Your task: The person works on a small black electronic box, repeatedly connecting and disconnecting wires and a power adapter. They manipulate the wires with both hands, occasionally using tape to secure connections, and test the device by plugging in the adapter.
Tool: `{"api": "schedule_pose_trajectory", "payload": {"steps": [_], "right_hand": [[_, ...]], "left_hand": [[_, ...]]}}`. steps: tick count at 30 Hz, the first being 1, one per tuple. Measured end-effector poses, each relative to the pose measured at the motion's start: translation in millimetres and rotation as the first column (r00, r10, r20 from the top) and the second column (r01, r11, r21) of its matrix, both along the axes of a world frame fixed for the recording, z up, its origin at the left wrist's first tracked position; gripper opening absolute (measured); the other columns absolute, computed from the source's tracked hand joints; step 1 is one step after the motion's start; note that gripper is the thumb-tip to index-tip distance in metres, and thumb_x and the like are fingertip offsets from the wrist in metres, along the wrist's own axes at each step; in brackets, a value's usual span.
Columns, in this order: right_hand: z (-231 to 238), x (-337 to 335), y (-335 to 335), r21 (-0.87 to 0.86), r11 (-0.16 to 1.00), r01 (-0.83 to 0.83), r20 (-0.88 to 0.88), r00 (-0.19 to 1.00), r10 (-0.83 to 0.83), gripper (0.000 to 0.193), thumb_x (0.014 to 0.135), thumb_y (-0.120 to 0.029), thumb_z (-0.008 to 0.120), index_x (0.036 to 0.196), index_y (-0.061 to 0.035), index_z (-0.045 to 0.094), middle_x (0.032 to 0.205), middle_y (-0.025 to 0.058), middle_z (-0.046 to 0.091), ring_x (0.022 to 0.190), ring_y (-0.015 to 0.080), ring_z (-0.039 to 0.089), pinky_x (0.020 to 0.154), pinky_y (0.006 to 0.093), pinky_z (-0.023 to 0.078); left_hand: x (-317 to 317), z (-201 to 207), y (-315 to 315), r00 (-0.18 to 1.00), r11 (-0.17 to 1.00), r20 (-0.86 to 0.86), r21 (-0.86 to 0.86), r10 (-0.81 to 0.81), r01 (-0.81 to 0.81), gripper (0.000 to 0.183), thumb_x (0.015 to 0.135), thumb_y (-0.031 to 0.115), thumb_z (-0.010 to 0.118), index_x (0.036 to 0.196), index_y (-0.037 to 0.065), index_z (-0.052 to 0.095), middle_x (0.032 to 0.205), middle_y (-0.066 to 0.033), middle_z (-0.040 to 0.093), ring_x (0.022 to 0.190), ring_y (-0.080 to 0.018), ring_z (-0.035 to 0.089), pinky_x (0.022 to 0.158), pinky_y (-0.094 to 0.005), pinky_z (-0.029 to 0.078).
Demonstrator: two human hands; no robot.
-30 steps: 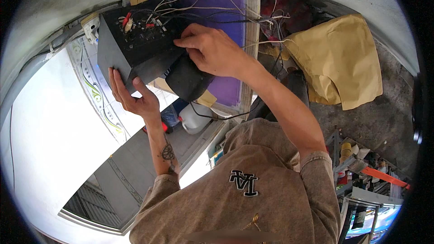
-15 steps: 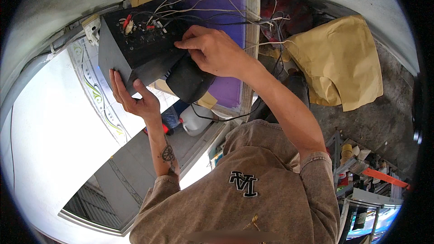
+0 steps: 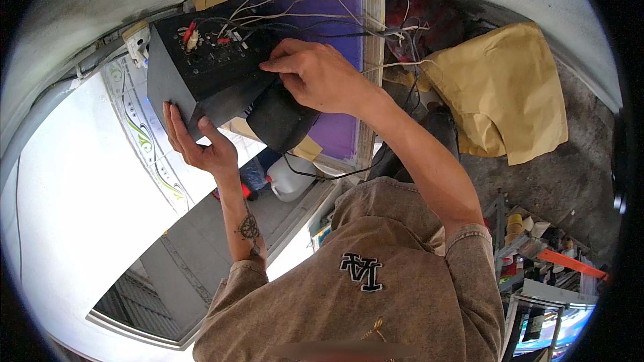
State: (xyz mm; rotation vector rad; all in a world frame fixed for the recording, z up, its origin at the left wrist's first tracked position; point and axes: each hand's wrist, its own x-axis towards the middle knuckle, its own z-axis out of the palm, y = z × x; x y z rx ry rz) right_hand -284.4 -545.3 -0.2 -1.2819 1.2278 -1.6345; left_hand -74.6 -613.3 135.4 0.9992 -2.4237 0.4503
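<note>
A black speaker box (image 3: 221, 90) is tilted at the upper left, its back panel (image 3: 218, 47) facing up with red and white plugs and several cables in it. My left hand (image 3: 201, 147) grips its lower left corner, with the fingers along one side and the thumb against another. At the panel's right edge is my right hand (image 3: 315, 74), thumb and forefinger pinched together. Whatever lies between those fingertips is too small or hidden to make out. Just below the right hand sits a rounded black object (image 3: 282, 121), partly covered by the box and the hand.
Thin white and black cables (image 3: 322, 20) run right from the panel over a purple board (image 3: 339, 127) in a wooden frame. A white jug (image 3: 288, 177) stands below. Brown paper (image 3: 503, 94) lies on the floor at right, near a cluttered shelf (image 3: 550, 248).
</note>
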Motion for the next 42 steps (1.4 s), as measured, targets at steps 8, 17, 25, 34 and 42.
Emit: {"api": "schedule_pose_trajectory", "payload": {"steps": [8, 17, 25, 34, 42], "right_hand": [[3, -3, 6, -0.003, 1.000, 0.000, -0.020, 1.000, 0.000, 0.037, 0.087, 0.004, 0.063, 0.122, -0.0001, 0.075, 0.121, 0.0180, 0.072, 0.100, 0.0387, 0.073, 0.086, 0.0456, 0.058], [0, -1, 12, 0.004, 1.000, 0.007, -0.006, 1.000, -0.007, 0.038, 0.088, -0.002, 0.062, 0.124, -0.0035, 0.074, 0.128, 0.0150, 0.071, 0.105, 0.0396, 0.072, 0.091, 0.0493, 0.060], [1, -1, 13, 0.006, 1.000, 0.007, -0.007, 1.000, -0.007, 0.039, 0.088, 0.002, 0.064, 0.125, -0.0021, 0.073, 0.126, 0.0158, 0.071, 0.106, 0.0390, 0.072, 0.091, 0.0462, 0.059], [2, -3, 13, 0.018, 1.000, -0.008, -0.028, 1.000, 0.008, 0.038, 0.088, 0.003, 0.066, 0.126, -0.0021, 0.073, 0.127, 0.0160, 0.071, 0.106, 0.0384, 0.072, 0.092, 0.0449, 0.058], [2, -4, 12, 0.008, 1.000, -0.007, -0.038, 0.999, 0.007, 0.036, 0.088, 0.002, 0.065, 0.124, -0.0011, 0.072, 0.126, 0.0159, 0.071, 0.105, 0.0390, 0.072, 0.091, 0.0452, 0.058]], "left_hand": [[0, 2, 0, 0.999, 1.000, 0.028, -0.007, -0.014, 0.014, 0.050, 0.109, 0.028, 0.057, 0.146, -0.006, 0.055, 0.149, -0.0246, 0.058, 0.140, -0.0385, 0.054, 0.117, -0.0476, 0.041], [0, 0, 0, 1.000, 1.000, -0.015, 0.008, -0.001, 0.001, 0.048, 0.108, 0.027, 0.058, 0.144, -0.004, 0.058, 0.149, -0.0235, 0.059, 0.140, -0.0390, 0.054, 0.116, -0.0486, 0.039], [1, 1, 0, 1.000, 1.000, 0.005, -0.003, -0.013, 0.013, 0.047, 0.108, 0.026, 0.059, 0.144, -0.004, 0.058, 0.149, -0.0238, 0.059, 0.141, -0.0395, 0.054, 0.117, -0.0486, 0.039], [1, 2, 0, 1.000, 1.000, 0.016, -0.002, 0.003, -0.002, 0.048, 0.108, 0.028, 0.058, 0.144, -0.003, 0.058, 0.150, -0.0232, 0.058, 0.142, -0.0386, 0.053, 0.117, -0.0489, 0.039], [1, 1, 0, 1.000, 1.000, 0.004, 0.008, -0.006, 0.006, 0.048, 0.108, 0.028, 0.058, 0.145, -0.003, 0.057, 0.151, -0.0232, 0.057, 0.143, -0.0391, 0.052, 0.118, -0.0495, 0.039]]}}
